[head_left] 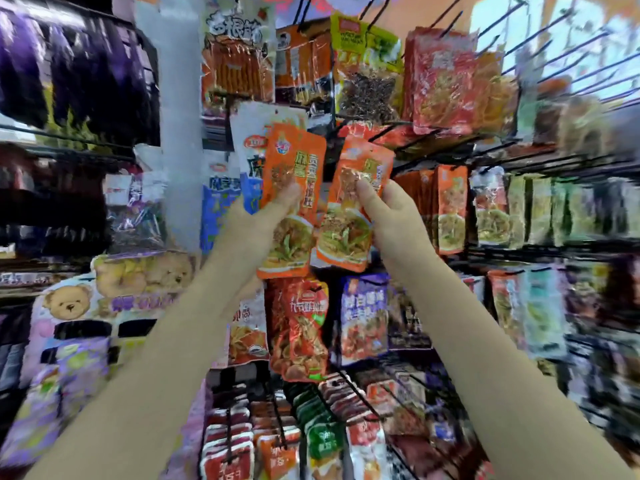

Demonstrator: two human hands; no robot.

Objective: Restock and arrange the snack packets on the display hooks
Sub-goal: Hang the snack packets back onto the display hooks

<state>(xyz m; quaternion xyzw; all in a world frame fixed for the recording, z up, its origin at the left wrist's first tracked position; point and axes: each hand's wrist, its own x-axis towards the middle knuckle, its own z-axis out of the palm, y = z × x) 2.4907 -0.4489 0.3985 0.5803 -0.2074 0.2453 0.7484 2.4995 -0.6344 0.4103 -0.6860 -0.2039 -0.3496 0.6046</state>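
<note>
We have both arms up at the snack rack, an orange packet in each of our hands. Our left hand (266, 216) pinches the left orange packet (292, 199) with the thumb across its front and the fingers hidden behind; behind that one rides a white and blue packet (247, 154), and we cannot tell whether the same hand carries it or it hangs on the rack. Our right hand (388, 216) pinches the right orange packet (353, 209) the same way, thumb near its middle, the packet tilted. Both sit just in front of the black wire hooks (391, 128), not yet threaded on.

The risks, as we judge them: the picture smears, so the small hang holes are hard to find and a hook tip could miss or tear the top edge. The foil looks slick, and a thumb pinch low on the pack lets the top flop away. Matching orange packets (450, 209) hang just to the right, so we could pick the wrong row. A stray elbow could knock the red packet (304, 327) hanging below
</note>
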